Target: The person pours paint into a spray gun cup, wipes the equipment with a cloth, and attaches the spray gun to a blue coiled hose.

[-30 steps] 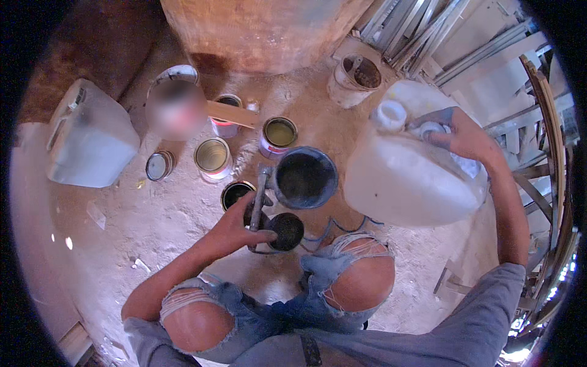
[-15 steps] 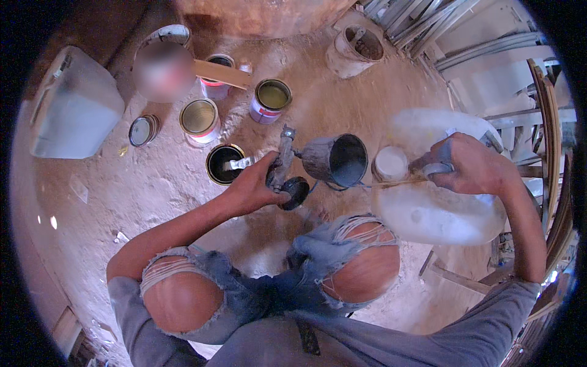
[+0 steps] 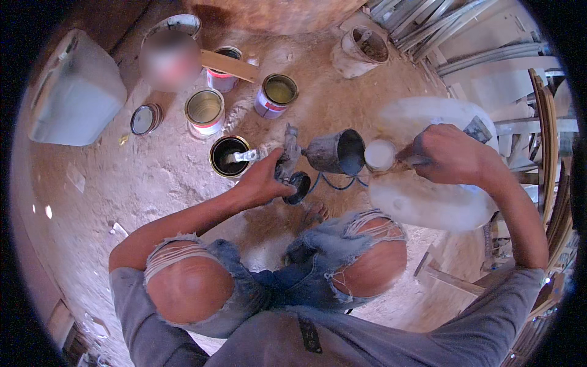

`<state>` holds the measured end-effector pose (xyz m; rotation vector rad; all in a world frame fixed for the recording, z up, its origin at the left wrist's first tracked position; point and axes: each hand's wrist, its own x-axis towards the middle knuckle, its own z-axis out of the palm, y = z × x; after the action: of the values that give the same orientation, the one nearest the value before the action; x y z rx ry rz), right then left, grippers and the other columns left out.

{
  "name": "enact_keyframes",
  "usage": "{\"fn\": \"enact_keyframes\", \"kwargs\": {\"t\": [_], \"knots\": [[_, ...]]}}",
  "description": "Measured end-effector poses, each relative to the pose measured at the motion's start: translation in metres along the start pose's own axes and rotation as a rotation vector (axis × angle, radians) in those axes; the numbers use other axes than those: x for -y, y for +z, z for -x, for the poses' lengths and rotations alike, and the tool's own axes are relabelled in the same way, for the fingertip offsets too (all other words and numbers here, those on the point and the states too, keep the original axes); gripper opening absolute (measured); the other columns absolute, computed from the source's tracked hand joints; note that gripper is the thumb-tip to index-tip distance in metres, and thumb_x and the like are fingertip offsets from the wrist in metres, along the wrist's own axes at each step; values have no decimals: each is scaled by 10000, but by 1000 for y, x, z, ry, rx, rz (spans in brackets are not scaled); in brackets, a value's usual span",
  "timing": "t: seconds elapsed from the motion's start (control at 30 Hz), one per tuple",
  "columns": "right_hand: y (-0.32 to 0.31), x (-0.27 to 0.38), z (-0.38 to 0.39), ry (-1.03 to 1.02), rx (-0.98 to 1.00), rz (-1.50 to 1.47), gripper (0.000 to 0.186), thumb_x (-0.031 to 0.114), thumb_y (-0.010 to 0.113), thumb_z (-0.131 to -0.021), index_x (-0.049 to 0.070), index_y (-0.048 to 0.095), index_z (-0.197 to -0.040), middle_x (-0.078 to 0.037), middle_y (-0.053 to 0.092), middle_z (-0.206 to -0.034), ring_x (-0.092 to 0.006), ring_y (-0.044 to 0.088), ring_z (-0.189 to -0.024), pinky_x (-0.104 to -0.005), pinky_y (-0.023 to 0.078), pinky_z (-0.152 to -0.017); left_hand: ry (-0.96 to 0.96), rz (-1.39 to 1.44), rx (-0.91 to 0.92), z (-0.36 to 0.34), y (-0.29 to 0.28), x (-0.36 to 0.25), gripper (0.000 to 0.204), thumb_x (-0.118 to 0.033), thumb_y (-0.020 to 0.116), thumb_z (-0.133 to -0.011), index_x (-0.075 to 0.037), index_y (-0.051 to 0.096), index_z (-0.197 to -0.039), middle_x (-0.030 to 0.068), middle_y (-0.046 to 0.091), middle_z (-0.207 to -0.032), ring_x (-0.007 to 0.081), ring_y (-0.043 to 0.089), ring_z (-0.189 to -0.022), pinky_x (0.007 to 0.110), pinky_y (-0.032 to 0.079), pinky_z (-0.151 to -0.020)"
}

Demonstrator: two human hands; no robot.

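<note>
A: What has the left hand point(image 3: 260, 181) got?
B: It's clamped on a spray gun point(image 3: 286, 158), around the middle of the scene. The gun's grey cup point(image 3: 321, 153) is tipped over, its mouth facing right.
A: And the dark round piece point(image 3: 298, 187)?
B: By that hand's thumb, on the near side of the cup.
A: The right hand point(image 3: 455, 156)?
B: Farther right, fingers curled around a whitish plastic jug point(image 3: 431, 205). The jug's round white neck point(image 3: 380, 155) is just beside the cup's mouth; I can't tell whether the 2 touch.
A: What's left of the gun?
B: An open tin point(image 3: 213, 163), dark inside, with a pale stick point(image 3: 247, 156) leaning out toward the left hand. Farther off stand 2 lighter-filled tins point(image 3: 208, 128), and a wooden slat point(image 3: 231, 65) crosses over another tin point(image 3: 221, 82).
A: And beyond?
B: A stained bucket point(image 3: 350, 60) far right of the tins, a big white container point(image 3: 79, 92) far left.
</note>
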<state>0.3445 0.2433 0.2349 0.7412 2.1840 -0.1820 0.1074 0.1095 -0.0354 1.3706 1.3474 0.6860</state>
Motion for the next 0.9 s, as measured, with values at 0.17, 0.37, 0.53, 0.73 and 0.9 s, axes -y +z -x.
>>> {"fn": "enact_keyframes", "kwargs": {"t": [0.17,0.37,0.53,0.73,0.9], "knots": [[-1,10,-10,-48,-127,100,238,188,622,-746,49,642,-939,-183,615,-901,-359,583,-940,-451,467,-847,-47,-64,-42,2,13,13,889,-286,790,-619,1,354,-1338,255,592,-1124,387,597,-1030,417,470,-890],[-6,18,-27,-58,-98,128,223,161,611,-740,33,629,-922,-192,612,-909,-368,590,-942,-459,460,-848,-104,-55,-31,3,16,5,874,-289,784,-619,-15,359,-1331,252,607,-1093,394,614,-987,433,481,-865],[-22,34,-43,15,46,170,209,124,607,-713,15,643,-888,-211,631,-883,-384,619,-890,-470,482,-812,-105,-60,-69,3,18,10,875,-296,783,-624,-23,358,-1338,249,606,-1109,395,612,-993,438,476,-874],[-22,36,-49,6,28,188,227,108,605,-696,-2,651,-889,-221,645,-861,-391,635,-865,-477,497,-787,-79,-27,-85,2,20,13,891,-324,801,-618,-10,370,-1331,243,606,-1124,396,603,-1017,438,465,-894],[-28,45,-51,5,39,177,222,121,610,-708,6,648,-895,-218,648,-874,-390,636,-879,-477,499,-783,-118,-23,-53,4,18,12,907,-357,815,-607,5,386,-1319,238,605,-1135,401,590,-1045,432,456,-914]]}}
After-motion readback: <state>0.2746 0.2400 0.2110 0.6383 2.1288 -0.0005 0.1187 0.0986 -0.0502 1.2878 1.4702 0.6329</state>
